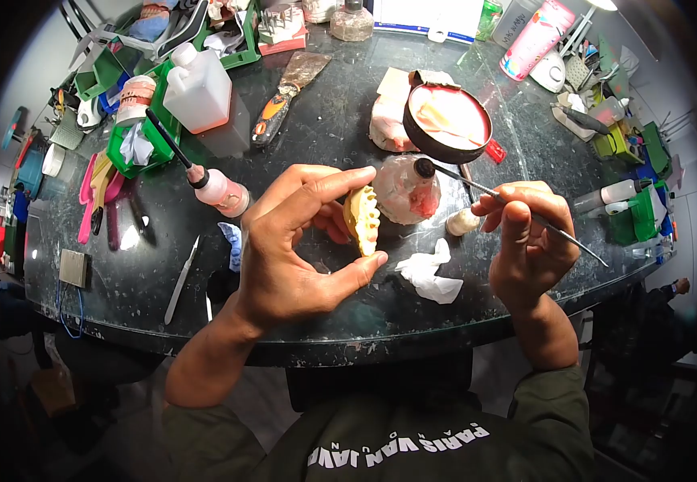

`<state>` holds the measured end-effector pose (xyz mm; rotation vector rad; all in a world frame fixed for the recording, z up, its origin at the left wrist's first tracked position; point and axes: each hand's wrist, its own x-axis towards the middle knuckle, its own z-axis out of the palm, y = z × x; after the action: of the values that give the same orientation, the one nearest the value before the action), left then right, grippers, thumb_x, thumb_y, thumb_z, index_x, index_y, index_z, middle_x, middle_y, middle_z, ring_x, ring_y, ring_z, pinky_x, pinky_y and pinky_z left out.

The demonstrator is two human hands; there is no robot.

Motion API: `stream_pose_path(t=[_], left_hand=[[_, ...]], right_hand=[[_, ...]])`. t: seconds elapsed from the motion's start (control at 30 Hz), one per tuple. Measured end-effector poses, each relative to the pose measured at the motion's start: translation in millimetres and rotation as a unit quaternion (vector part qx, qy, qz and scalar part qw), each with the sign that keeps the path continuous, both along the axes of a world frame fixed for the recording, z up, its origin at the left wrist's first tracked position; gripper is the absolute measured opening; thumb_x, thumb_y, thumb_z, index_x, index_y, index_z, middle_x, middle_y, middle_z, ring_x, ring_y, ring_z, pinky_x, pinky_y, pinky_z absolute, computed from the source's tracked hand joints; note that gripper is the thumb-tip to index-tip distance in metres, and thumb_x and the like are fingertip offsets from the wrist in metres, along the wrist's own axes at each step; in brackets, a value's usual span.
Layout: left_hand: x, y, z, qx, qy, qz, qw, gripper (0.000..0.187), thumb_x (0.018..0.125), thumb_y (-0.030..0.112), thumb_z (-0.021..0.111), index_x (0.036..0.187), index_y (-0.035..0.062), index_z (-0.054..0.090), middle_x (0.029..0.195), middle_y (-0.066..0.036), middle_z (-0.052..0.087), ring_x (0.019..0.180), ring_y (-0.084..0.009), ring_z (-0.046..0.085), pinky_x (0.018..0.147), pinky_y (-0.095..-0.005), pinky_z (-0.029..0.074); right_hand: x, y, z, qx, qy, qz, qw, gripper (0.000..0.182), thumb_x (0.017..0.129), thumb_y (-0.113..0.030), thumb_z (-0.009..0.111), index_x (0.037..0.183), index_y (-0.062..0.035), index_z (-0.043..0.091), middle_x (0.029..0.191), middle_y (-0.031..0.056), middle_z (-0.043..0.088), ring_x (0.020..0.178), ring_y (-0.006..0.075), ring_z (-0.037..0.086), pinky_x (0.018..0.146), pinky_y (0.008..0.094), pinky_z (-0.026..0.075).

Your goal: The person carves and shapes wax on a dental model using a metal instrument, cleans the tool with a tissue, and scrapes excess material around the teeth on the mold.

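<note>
Holding a yellow tooth model (363, 219) above the dark table (316, 128), we pinch it in our left hand (288, 253), index finger on its top edge and thumb under its lower end. Our right hand (529, 237) grips a thin brush (499, 198) between thumb and fingers, its dark tip over a small glass jar (404, 190) just behind the model. A crumpled tissue (429, 271) lies between our hands.
</note>
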<state>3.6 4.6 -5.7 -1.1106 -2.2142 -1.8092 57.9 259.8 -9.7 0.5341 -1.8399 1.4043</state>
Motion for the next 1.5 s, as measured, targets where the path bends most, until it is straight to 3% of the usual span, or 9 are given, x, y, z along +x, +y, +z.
stream_pose_path(t=[0.23,0.43,0.6,1.5], left_hand=[[0,0,0,0.006,0.002,-0.002,1.000,0.072,0.067,-0.004,0.087,0.134,-0.0029,0.060,0.119,-0.011,0.059,0.087,-0.0102,0.067,0.074,-0.0224,0.056],[1,0,1,0.030,-0.049,-0.025,0.998,0.075,0.066,-0.003,0.088,0.135,-0.0031,0.059,0.116,-0.009,0.059,0.087,-0.0100,0.067,0.075,-0.0228,0.056],[2,-1,3,0.039,-0.093,-0.039,0.994,0.076,0.066,-0.003,0.088,0.136,-0.0031,0.058,0.113,-0.008,0.058,0.088,-0.0110,0.067,0.075,-0.0234,0.056],[0,-2,2,0.037,-0.075,-0.044,0.996,0.076,0.066,-0.004,0.087,0.136,-0.0028,0.058,0.115,-0.009,0.057,0.089,-0.0123,0.067,0.075,-0.0239,0.057]], right_hand=[[-1,-2,0,-0.010,-0.001,0.004,1.000,0.013,0.097,-0.002,0.066,0.105,0.0072,0.062,0.091,0.0178,0.067,0.076,0.0217,0.071,0.067,0.0329,0.060],[3,-7,4,-0.001,-0.011,0.050,0.999,0.018,0.096,-0.012,0.071,0.100,0.0046,0.065,0.079,0.0149,0.071,0.069,0.0216,0.072,0.064,0.0313,0.059],[3,-6,11,0.093,0.000,0.103,0.990,0.028,0.091,-0.025,0.078,0.097,0.0017,0.070,0.073,0.0129,0.074,0.067,0.0223,0.075,0.060,0.0301,0.059],[1,-7,11,0.116,-0.010,0.138,0.984,0.018,0.090,-0.014,0.078,0.097,0.0005,0.069,0.077,0.0127,0.075,0.068,0.0228,0.074,0.059,0.0304,0.058]])
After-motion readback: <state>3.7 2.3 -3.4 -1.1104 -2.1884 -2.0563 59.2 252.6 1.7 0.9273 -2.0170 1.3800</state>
